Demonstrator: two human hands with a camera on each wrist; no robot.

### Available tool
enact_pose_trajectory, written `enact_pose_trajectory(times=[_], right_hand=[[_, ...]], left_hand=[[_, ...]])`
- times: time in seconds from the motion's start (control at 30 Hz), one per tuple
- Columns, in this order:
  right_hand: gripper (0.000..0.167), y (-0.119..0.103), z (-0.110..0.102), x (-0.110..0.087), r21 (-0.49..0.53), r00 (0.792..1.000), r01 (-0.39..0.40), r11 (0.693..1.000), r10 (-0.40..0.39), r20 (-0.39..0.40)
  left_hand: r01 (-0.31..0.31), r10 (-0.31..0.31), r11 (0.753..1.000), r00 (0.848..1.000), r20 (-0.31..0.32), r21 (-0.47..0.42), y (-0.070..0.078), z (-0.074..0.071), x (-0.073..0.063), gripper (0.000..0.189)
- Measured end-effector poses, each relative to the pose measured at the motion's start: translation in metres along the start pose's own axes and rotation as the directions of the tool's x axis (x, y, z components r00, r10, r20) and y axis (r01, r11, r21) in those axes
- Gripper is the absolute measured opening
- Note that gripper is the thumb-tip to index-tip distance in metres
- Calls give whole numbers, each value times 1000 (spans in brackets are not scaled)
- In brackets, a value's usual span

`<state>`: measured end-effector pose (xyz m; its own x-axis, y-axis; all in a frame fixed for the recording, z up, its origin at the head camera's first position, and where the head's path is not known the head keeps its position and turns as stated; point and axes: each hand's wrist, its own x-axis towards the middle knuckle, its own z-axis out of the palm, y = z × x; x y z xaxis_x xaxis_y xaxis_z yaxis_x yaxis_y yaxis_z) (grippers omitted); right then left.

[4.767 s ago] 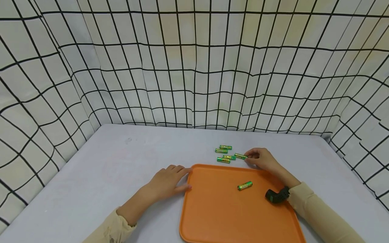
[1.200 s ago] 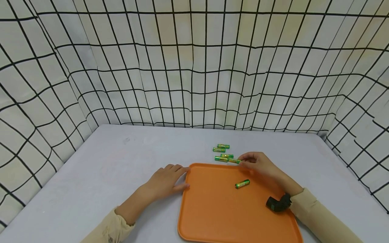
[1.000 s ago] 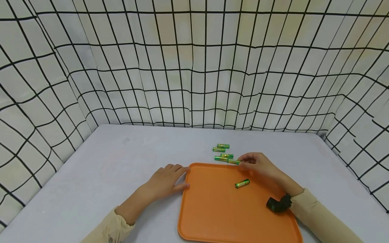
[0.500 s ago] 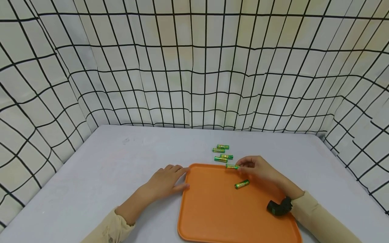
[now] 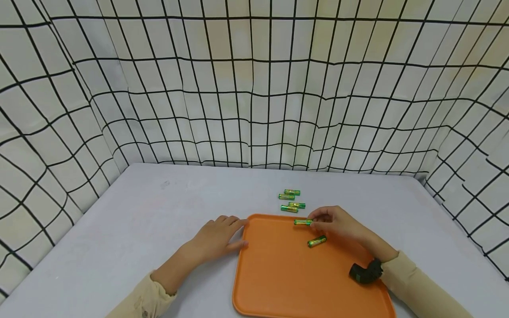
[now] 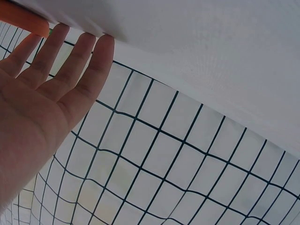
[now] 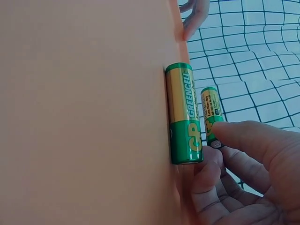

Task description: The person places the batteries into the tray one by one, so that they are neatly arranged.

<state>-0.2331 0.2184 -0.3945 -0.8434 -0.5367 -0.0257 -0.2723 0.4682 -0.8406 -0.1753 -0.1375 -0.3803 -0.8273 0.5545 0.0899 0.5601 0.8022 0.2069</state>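
Observation:
Between thumb and fingers, my right hand (image 5: 338, 223) pinches a green and gold battery (image 5: 302, 222) over the far part of the orange tray (image 5: 294, 274). The right wrist view shows that held battery (image 7: 212, 110) behind a second battery (image 7: 183, 115), which lies on the tray; its label reads GREENCELL. That lying battery (image 5: 317, 241) is just in front of the right hand. At the tray's far left corner, my left hand (image 5: 216, 238) touches the rim with its fingers extended. In the left wrist view its fingertips (image 6: 105, 44) rest against the white tabletop, beside the orange edge.
Several more green batteries (image 5: 289, 209) lie on the white table (image 5: 159, 221) just beyond the tray. A black wrist device (image 5: 366, 270) sits at the right cuff. White cloth walls with a black grid (image 5: 254, 101) enclose the table's back and sides.
My right hand has drawn one battery away from the group on the table and brought it nearer, over the tray's far rim. My left hand has stayed at the tray corner.

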Motion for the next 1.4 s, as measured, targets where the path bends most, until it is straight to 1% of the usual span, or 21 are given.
enact_pose_trajectory(times=[0.27, 0.53, 0.73, 0.97, 1.13, 1.4], right_hand=[[24, -2, 0, -1, 12, 1000, 20, 1000, -20, 20], [23, -3, 2, -1, 27, 999, 15, 1000, -16, 42], [23, -4, 5, -1, 7, 999, 6, 1000, -6, 52], [24, -4, 6, -2, -40, 997, 33, 999, -31, 69], [24, -3, 6, -3, -63, 997, 38, 997, -33, 72], [23, -2, 6, -3, -61, 996, 54, 997, -50, 74]], left_hand=[[4, -4, 1000, 1000, 2, -9, 0, 0, 0, 52], [3, -3, 1000, 1000, 1, -11, 1, -1, 0, 53], [1, -1, 1000, 1000, -2, -13, 0, 0, 0, 53], [-4, 4, 1000, 1000, -5, -9, -1, 1, 0, 53], [-4, 4, 1000, 1000, -6, -5, -1, 2, 0, 53], [-3, 3, 1000, 1000, -3, -7, -2, 2, 0, 53]])
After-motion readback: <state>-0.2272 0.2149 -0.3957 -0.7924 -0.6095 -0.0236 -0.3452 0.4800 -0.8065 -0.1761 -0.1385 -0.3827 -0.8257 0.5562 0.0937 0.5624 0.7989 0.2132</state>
